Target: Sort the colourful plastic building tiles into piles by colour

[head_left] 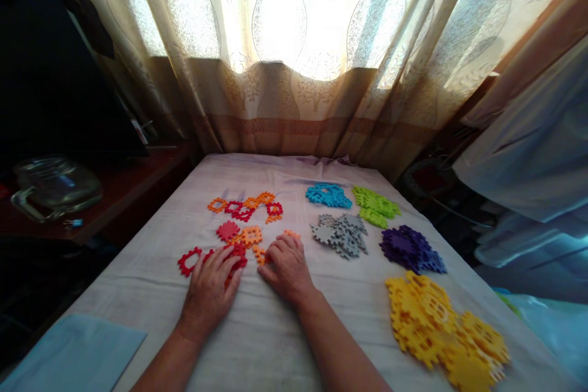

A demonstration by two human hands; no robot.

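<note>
My left hand [214, 285] lies palm down with fingers spread over red interlocking tiles [237, 251], covering part of them. A red frame-shaped tile [188, 261] rests just left of its fingers. My right hand [288, 266] is palm down too, fingers slightly bent and thumb apart. An orange tile [258, 255] sits at its thumb and index finger, and another orange tile [292, 233] shows past its fingertips. What lies under the palm is hidden. Ahead of my hands are a solid red tile [228, 231] and an orange window tile [251, 235].
Farther back, mixed orange tiles [265, 198] and red tiles [242, 214] lie loosely. To the right are piles of blue tiles [327, 195], green tiles [375, 205], grey tiles [340, 234], purple tiles [408, 248] and yellow tiles [425, 312]. A glass jug [57, 187] stands left.
</note>
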